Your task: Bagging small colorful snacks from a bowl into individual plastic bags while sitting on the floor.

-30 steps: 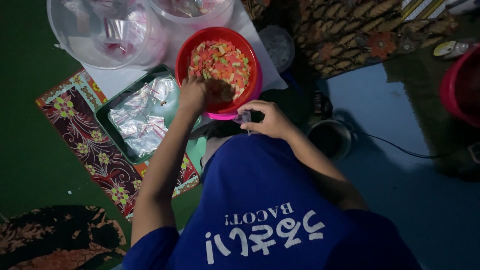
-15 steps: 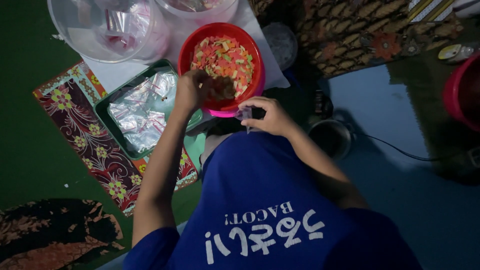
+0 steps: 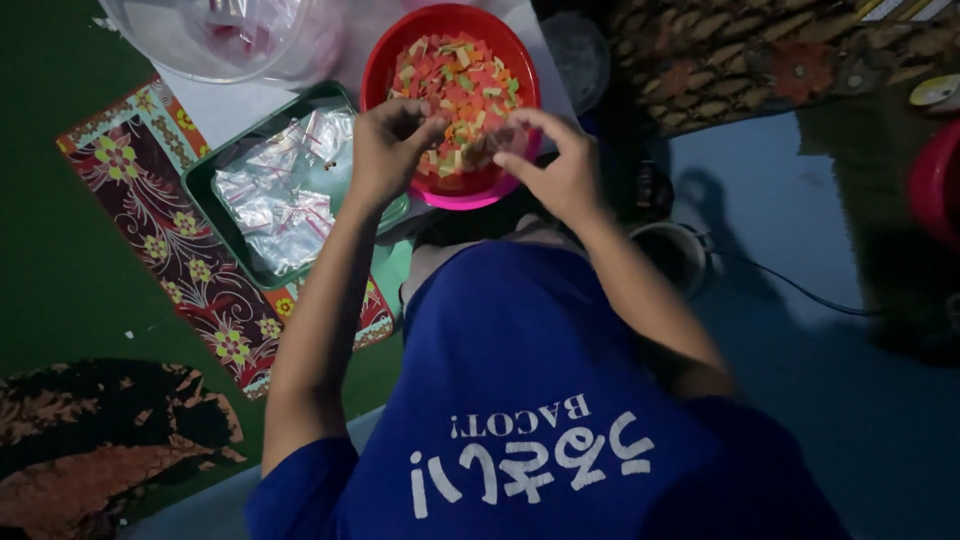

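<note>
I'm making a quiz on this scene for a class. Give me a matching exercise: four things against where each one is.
Things:
1. red bowl
2. green tray
3. clear plastic tub
4. patterned mat

Places:
A. under the tray
B. top left corner
C. beneath both hands
D. left of the bowl, holding clear bags

Pairs: 1-C, 2-D, 3-B, 4-A

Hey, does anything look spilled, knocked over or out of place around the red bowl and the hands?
Nothing stands out. The red bowl sits upright with its coloured pieces inside, none visibly spilled. The left hand and right hand work at its near rim. The clear bags lie crumpled but inside the green tray.
</note>
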